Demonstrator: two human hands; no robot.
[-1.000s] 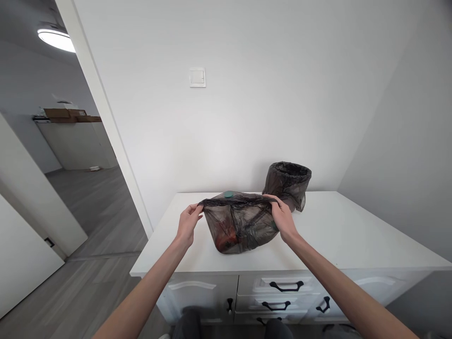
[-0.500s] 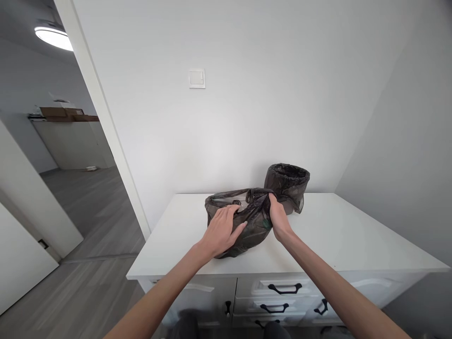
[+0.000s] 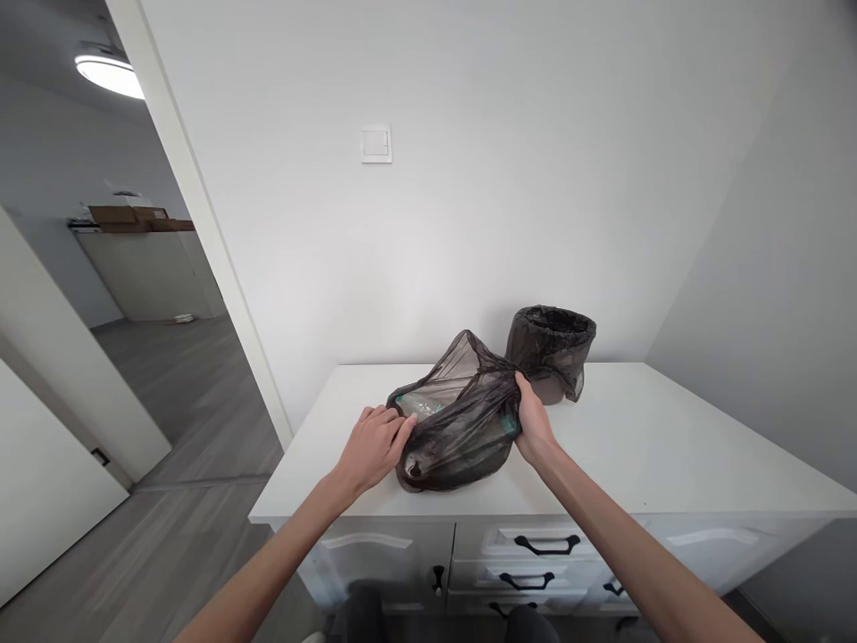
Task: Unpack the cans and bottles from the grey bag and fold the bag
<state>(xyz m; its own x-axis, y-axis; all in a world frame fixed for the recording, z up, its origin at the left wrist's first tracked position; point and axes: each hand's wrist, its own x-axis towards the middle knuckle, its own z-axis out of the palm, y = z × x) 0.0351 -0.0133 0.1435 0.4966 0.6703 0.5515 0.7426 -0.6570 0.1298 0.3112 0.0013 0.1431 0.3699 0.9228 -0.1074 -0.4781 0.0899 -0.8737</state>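
Observation:
A dark translucent trash bag (image 3: 461,415) with rubbish inside lies on the white cabinet top (image 3: 636,446). A teal-capped item shows through the plastic. My left hand (image 3: 375,446) presses against the bag's left side, fingers on the plastic. My right hand (image 3: 532,424) grips the bag's right side, where the film is bunched. The bag's top stands up in a peak between my hands. Behind it, at the wall, stands a small bin (image 3: 553,348) lined with another dark bag.
The cabinet has drawers with black handles (image 3: 545,543) below its front edge. A light switch (image 3: 376,144) sits on the white wall. A doorway on the left opens onto a grey wood floor (image 3: 167,402). A wall slants in on the right.
A second ago both hands held the bag's mouth stretched wide. They then closed in on the bag, and now the top is gathered into a peak with my hands at its sides.

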